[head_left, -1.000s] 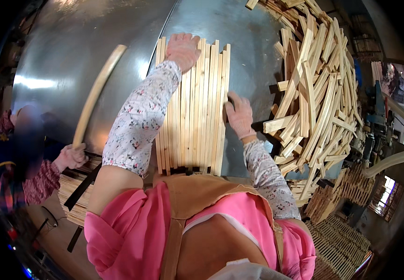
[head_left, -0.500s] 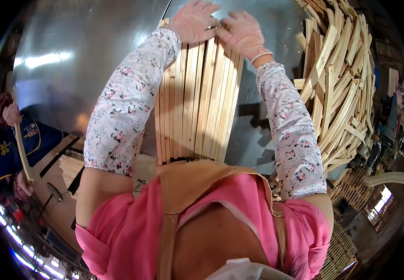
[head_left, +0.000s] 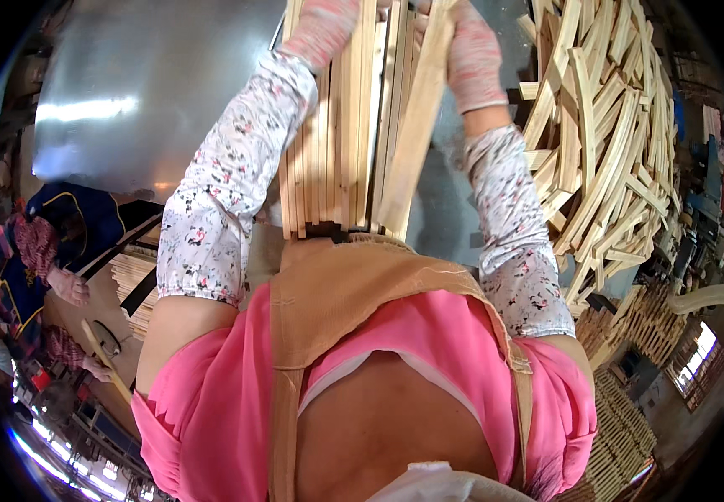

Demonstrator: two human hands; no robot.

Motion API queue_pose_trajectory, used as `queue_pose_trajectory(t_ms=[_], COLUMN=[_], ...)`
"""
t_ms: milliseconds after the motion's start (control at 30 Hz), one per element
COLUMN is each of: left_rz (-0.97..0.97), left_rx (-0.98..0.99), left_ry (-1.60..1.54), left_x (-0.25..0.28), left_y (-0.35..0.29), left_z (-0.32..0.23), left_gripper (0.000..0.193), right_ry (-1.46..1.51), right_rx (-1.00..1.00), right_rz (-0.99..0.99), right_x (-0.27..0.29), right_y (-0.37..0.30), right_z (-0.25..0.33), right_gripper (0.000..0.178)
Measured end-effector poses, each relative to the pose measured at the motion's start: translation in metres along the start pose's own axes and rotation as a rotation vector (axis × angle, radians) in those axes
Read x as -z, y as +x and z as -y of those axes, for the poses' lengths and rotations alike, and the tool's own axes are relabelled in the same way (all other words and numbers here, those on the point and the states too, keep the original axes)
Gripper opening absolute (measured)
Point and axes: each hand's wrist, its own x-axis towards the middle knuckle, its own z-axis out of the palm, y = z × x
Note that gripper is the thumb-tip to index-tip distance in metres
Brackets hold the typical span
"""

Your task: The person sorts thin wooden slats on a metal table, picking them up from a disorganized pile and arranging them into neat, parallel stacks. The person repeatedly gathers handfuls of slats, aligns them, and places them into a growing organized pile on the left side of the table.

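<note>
A row of long, pale wooden strips [head_left: 322, 159] lies side by side on the metal table, running away from my apron. My left hand [head_left: 324, 33], in a pink-and-white knit glove, rests at the far left part of the row; its fingers run past the upper edge of the picture. On the right, my gloved right hand [head_left: 472, 63] grips the far part of one wooden strip [head_left: 416, 125]. That strip slants across the right side of the row, its wide face up, and its near end comes close to my apron. A dark gap shows beside it.
A metal table [head_left: 128, 142] spreads to the left. To the right rises a large loose heap of wooden strips [head_left: 605, 159]. At the left edge another person's gloved hand [head_left: 69, 286] appears near a dark blue cloth [head_left: 86, 219] and stacked strips [head_left: 132, 289].
My hands have moved apart and farther out. The right one has taken hold of a strip, now tilted over the row. The other person's hands at the left have shifted.
</note>
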Motion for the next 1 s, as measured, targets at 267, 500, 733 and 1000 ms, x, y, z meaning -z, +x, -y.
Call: queue_pose_trajectory(t_ms=[267,500,733,1000], left_rz=[0.031,-0.128,0.058,-0.099], left_rx=[0.128,0.314,0.217,0.173], left_ry=[-0.463,-0.459,-0.800,-0.294], left_x=[0.086,0.043,0.035,0.007], left_y=[0.015,-0.066,-0.049,-0.041], left_z=[0.090,0.150,0.092,0.119], left_gripper=[0.054,0.058,0.053,0.054], right_ry=[1.126,1.083,0.923,0.238], right_rx=[-0.628,-0.772,-0.550,-0.146], right_rz=[0.140,0.211,0.142,-0.044], right_x=[-0.029,-0.027,-0.038,-0.083], right_y=[-0.058,-0.114,-0.071,-0.066], right_z=[0.015,0.021,0.029,0.025], right_gripper=[0.042,0.048,0.044,0.043])
